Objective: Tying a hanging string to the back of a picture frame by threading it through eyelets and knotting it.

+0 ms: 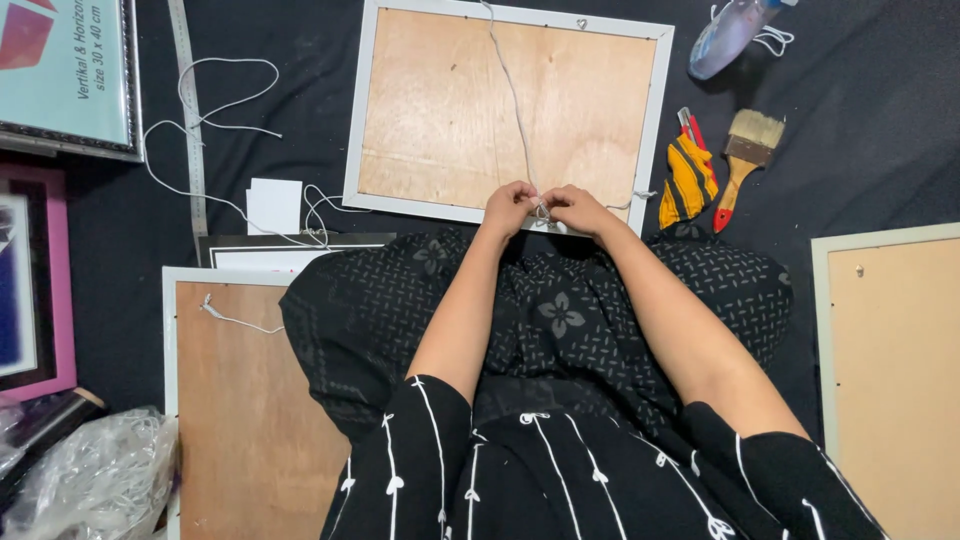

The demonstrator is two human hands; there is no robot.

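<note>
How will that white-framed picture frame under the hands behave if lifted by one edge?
The frame lies face down with a flat wooden backing, so it likely stays stiff. It looks thin, so probably light. The white cord both hands, left hand and right hand, pinch looks floppy and would dangle.

String knot [541, 212] hidden under fingers [520, 200], spray bottle [728, 35] cut off at top

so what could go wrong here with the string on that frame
1. Both hands, left hand and right hand, pinch the white string at the white frame's near edge; a slip may undo the knot.
2. Loose string crossing the backing board might snag.
</note>
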